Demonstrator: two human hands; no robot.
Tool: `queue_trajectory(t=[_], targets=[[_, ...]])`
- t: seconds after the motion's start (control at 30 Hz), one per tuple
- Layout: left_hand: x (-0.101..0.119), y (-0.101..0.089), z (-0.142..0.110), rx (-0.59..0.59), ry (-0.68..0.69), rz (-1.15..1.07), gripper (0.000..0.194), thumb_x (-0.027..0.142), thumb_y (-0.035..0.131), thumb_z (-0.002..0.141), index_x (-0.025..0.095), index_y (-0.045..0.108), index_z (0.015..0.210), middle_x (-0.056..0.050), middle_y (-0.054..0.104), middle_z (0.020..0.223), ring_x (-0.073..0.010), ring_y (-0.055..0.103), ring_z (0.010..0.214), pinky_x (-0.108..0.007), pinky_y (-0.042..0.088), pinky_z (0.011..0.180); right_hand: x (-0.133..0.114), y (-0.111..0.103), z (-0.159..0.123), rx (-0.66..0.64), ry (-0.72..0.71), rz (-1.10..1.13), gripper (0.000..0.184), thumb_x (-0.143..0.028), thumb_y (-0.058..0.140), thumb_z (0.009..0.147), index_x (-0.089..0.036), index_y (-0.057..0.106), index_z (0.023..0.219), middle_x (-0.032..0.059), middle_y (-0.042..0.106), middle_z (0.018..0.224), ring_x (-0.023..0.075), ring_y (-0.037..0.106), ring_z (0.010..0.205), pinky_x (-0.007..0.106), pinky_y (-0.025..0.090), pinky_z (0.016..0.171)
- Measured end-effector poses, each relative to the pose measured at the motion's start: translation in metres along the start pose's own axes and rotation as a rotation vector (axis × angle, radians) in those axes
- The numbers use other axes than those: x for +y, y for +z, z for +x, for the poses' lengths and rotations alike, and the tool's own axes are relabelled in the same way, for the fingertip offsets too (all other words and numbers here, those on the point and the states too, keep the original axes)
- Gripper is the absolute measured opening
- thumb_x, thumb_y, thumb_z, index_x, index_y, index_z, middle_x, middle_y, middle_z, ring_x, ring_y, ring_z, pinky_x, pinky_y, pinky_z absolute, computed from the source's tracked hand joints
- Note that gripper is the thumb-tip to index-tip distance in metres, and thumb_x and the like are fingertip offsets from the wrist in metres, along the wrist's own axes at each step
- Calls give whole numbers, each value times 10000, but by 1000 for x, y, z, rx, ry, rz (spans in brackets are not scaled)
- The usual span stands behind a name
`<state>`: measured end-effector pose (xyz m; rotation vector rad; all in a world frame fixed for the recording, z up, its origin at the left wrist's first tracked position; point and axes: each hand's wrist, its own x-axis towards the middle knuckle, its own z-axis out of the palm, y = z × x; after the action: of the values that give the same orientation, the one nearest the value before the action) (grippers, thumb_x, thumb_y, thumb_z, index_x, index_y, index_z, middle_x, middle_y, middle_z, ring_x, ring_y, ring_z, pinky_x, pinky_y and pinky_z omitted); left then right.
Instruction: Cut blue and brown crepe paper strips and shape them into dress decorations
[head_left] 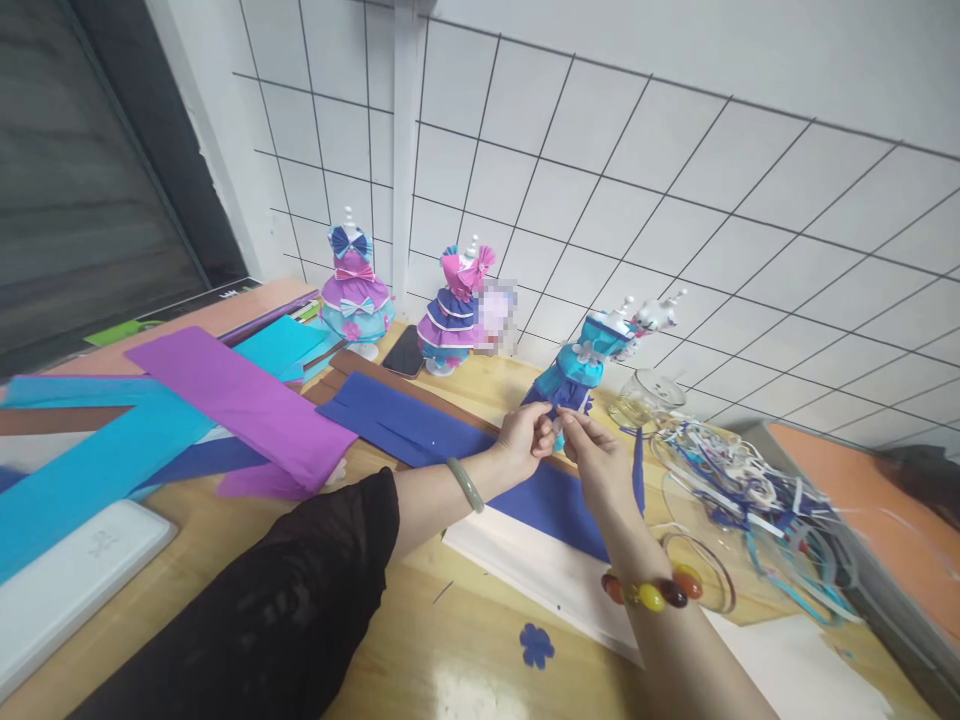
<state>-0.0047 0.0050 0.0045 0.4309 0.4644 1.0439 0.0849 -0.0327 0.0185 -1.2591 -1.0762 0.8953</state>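
Observation:
My left hand [525,440], a jade-coloured bangle on its wrist, is closed with the fingertips pinched. Close beside it, my right hand [596,455] is pinched too, wearing a bracelet of big amber beads. A small pale bit shows between the hands, too small to name. Just behind the fingertips stands a miniature dress form in a turquoise and dark blue paper dress [574,365], its lower part partly hidden by my hands. Under my hands lie dark blue paper strips [420,425]. A dark blue paper flower [537,646] rests on the table nearer me.
Two more dressed forms [356,290] [454,315] stand by the gridded wall, with a phone [405,352] between them. Purple paper [232,400] and turquoise paper lie left, near a white power bank [90,570]. Tangled paper scraps [750,480] and a glass jar [649,395] sit right.

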Motion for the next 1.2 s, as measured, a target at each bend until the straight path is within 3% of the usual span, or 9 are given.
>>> queue_trajectory(t=[0.2,0.33,0.63,0.73,1.2], targets=[[-1,1,-1,-1,18,13,253,254,558,660,161,369,520,64,336,417,-21,289,305,-174,120,314,5,-1,6,9,68,59,344,-418,691,617,-158,673,843,-46,527,529,41,339,390,187,247,363],[-1,1,-2,9,35,19,226,248,550,659,162,378,541,67,341,422,-20,285,304,-173,119,315,7,0,8,-7,103,92,337,-424,690,615,-162,657,824,-58,494,506,52,356,387,192,272,369],[-3,0,1,18,55,55,205,274,557,666,163,406,583,68,365,437,-28,306,300,-185,104,316,-7,8,3,-12,210,286,235,-341,717,593,-161,582,660,-100,373,458,34,274,363,189,331,373],[-5,-1,2,3,94,98,204,286,567,666,164,418,599,73,361,435,-29,303,296,-185,108,315,-7,9,3,-10,247,320,266,-329,720,597,-169,510,575,-106,330,423,30,238,347,184,304,346],[-6,0,-1,46,243,256,172,302,593,657,157,501,662,84,365,434,-26,299,288,-177,125,308,-6,16,12,109,195,241,294,-291,676,594,-191,413,509,-103,324,394,38,260,332,198,222,329]])
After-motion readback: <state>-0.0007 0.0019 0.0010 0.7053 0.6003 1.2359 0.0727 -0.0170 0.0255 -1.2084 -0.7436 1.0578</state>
